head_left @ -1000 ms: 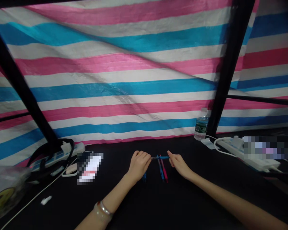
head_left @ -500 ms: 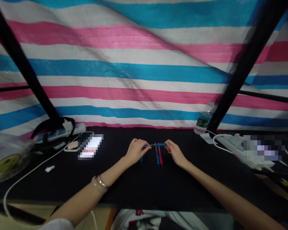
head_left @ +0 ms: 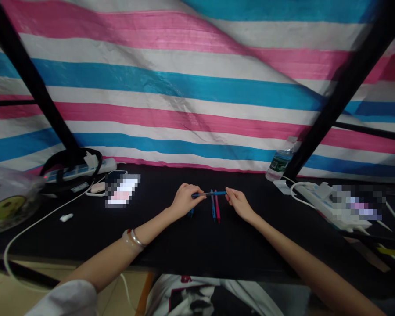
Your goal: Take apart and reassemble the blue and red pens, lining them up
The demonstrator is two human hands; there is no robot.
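A blue pen (head_left: pixel 220 193) is held level just above the black desk, spanning the gap between my two hands. My left hand (head_left: pixel 185 199) is closed around its left end, fingers pinched on it. With closed fingertips my right hand (head_left: pixel 239 203) grips the blue right end; the middle of the pen looks thin and greyish. Below it, side by side on the desk, lie another blue pen (head_left: pixel 213 210) and a pink pen (head_left: pixel 217 210). A further blue thing (head_left: pixel 191 213) shows beneath my left hand, mostly hidden by it.
To the left are a lit phone (head_left: pixel 123 191), a white earbud (head_left: pixel 66 217), a power strip (head_left: pixel 105 166) and a plastic bag (head_left: pixel 9 197). On the right stand a water bottle (head_left: pixel 279 163) and another power strip (head_left: pixel 329 206) with cables. Striped sheeting (head_left: pixel 171 101) hangs behind.
The camera view has shifted and tilted slightly. Both hands keep their hold on the blue pen, with more of its left end now showing above my left hand.
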